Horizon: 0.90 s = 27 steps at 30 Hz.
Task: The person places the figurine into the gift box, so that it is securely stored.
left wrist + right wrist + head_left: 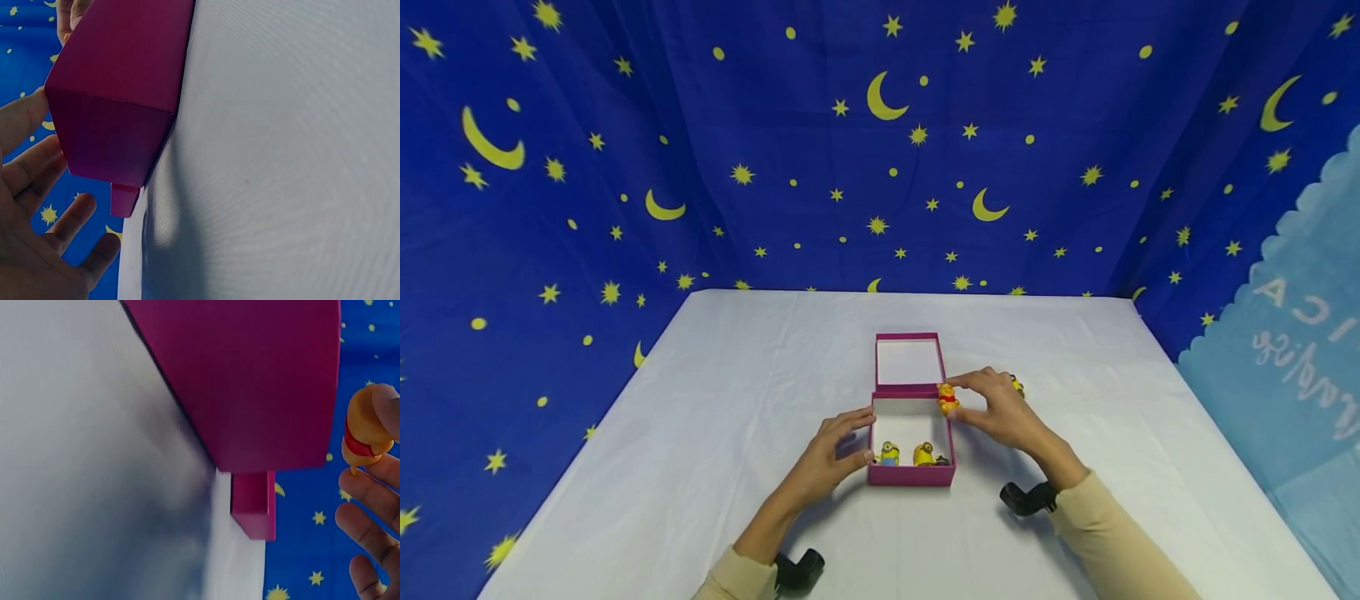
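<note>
An orange-yellow toy bear figurine [947,400] with a red band is pinched between the thumb and fingers of my right hand [1003,410], at the right rim of a magenta box [912,476]. In the right wrist view the bear [361,422] shows beside the box wall, the other fingers spread below it. My left hand [827,458] rests its thumb and fingertips against the box's left side, fingers loosely extended. Inside the box, near its front wall, stand a yellow-and-blue minion figurine [889,453] and another yellow minion figurine [924,454], with a small dark piece [942,460] beside it.
The box's lid [910,361] lies just behind it, white inside facing up. Another yellow figurine [1017,386] is on the white tablecloth [760,358], partly hidden behind my right hand. A blue curtain [820,150] with moons and stars hangs at the back.
</note>
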Motion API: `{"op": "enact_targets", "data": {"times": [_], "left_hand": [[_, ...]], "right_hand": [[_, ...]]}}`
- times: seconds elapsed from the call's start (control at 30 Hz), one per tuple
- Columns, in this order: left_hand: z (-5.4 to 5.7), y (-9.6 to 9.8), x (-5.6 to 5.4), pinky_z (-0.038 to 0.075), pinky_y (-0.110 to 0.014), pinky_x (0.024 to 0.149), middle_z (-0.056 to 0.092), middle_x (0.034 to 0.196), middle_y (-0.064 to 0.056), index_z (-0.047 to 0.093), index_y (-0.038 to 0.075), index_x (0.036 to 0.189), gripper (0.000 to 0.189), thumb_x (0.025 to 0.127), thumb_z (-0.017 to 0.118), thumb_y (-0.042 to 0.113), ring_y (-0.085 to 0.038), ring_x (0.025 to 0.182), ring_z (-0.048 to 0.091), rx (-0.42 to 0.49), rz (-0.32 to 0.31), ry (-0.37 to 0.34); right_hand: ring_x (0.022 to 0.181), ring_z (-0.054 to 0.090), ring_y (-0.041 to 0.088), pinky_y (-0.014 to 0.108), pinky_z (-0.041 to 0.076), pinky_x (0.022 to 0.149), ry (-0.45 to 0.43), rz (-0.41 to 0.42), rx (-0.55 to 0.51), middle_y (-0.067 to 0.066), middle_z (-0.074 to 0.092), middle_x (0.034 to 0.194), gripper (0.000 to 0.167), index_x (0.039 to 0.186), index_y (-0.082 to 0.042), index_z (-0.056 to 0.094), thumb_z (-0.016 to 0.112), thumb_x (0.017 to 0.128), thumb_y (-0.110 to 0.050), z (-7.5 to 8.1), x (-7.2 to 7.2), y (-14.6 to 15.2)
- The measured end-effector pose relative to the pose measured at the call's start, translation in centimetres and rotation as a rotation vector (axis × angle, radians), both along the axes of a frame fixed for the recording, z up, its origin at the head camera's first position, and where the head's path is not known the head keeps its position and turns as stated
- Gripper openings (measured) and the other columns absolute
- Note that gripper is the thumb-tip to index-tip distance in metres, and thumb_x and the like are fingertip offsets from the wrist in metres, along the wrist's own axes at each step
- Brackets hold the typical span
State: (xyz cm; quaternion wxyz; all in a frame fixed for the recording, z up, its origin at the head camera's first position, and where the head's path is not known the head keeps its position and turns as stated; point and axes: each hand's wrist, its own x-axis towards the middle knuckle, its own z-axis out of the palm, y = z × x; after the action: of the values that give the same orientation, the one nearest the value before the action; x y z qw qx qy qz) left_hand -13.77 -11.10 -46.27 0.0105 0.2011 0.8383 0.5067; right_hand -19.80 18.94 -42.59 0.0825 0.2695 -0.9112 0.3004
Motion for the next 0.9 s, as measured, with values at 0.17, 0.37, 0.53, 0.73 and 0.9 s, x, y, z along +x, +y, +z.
{"op": "enact_targets", "data": {"times": [0.17,0.37,0.53,0.73,0.9], "left_hand": [[-0.1,0.0,0.0,0.034,-0.048,0.105,0.045,0.146,0.004,0.054,0.011,0.132,0.050,0.085,0.069,0.018,-0.021,0.129,0.037,-0.003,-0.001,0.013],[-0.1,0.0,0.0,0.034,-0.048,0.105,0.046,0.146,0.004,0.055,0.011,0.132,0.049,0.085,0.069,0.019,-0.020,0.127,0.038,-0.004,-0.002,0.027],[0.0,0.0,0.0,0.034,-0.049,0.104,0.045,0.146,0.005,0.054,0.012,0.132,0.050,0.086,0.068,0.024,-0.019,0.127,0.038,-0.001,-0.006,0.030],[0.0,-0.1,0.0,0.034,-0.050,0.104,0.045,0.146,0.005,0.054,0.012,0.132,0.050,0.086,0.068,0.024,-0.019,0.127,0.038,0.001,-0.010,0.024],[0.0,0.0,-0.1,0.032,-0.052,0.105,0.045,0.146,0.004,0.054,0.011,0.133,0.050,0.086,0.068,0.025,-0.023,0.130,0.037,0.002,-0.011,0.010]], "right_hand": [[0.105,0.054,0.017,0.039,0.033,0.088,0.021,0.034,-0.006,-0.001,0.069,0.113,0.046,0.120,-0.017,0.064,0.075,0.079,-0.034,0.0,0.4,-0.9],[0.105,0.054,0.016,0.038,0.033,0.087,0.027,0.063,-0.011,-0.001,0.068,0.113,0.048,0.121,-0.017,0.064,0.075,0.078,-0.037,-0.1,0.7,-1.6],[0.103,0.052,0.015,0.038,0.033,0.088,0.053,0.099,-0.024,0.000,0.069,0.112,0.047,0.120,-0.015,0.064,0.075,0.078,-0.034,-0.3,0.7,-2.2],[0.103,0.050,0.014,0.038,0.032,0.089,0.039,0.106,-0.028,0.000,0.068,0.113,0.046,0.120,-0.017,0.064,0.075,0.078,-0.034,-0.5,0.8,-3.2],[0.102,0.050,0.015,0.039,0.032,0.089,0.018,0.093,-0.027,0.001,0.067,0.113,0.047,0.120,-0.016,0.064,0.075,0.078,-0.034,-0.5,1.0,-4.1]]}}
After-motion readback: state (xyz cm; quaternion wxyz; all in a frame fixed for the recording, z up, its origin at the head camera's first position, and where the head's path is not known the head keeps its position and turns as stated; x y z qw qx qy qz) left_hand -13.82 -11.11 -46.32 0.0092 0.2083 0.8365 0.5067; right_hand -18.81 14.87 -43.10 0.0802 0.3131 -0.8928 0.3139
